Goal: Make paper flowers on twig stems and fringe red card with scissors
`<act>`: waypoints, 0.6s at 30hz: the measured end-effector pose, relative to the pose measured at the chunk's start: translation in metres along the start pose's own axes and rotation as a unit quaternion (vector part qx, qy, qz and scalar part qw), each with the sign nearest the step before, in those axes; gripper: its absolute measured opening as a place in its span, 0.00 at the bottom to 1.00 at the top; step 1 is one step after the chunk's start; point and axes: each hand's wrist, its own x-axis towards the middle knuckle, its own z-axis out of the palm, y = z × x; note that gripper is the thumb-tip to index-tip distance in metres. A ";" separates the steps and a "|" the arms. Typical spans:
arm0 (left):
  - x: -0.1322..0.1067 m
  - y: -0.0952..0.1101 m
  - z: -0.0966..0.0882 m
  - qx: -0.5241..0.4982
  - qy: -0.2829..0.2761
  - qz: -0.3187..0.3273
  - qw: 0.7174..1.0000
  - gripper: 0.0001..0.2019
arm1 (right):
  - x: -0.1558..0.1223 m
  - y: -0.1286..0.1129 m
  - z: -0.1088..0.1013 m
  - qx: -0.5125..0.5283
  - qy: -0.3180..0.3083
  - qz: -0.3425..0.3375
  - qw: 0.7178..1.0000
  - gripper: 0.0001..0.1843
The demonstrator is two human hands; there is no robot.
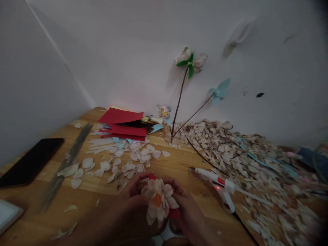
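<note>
wooden table (176, 164) against a pale wall (115, 51). petal flower (157, 202), orange-centred, bottom centre of the frame, grasped from either side by left hand (134, 192) and right hand (181, 194). glue gun (216, 178) lies lower right; petal heap (225, 147) spreads over right side. red sheets (121, 117) left of centre, dark phone (31, 162) at far left.

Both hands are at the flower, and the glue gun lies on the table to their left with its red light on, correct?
Not quite: the left hand and right hand are at the flower, but the head view shows the glue gun to their right.
</note>
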 end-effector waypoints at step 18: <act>0.006 0.004 -0.008 0.014 0.029 0.012 0.999 0.25 | -0.008 -0.031 -0.027 -0.058 0.011 0.081 0.995 0.11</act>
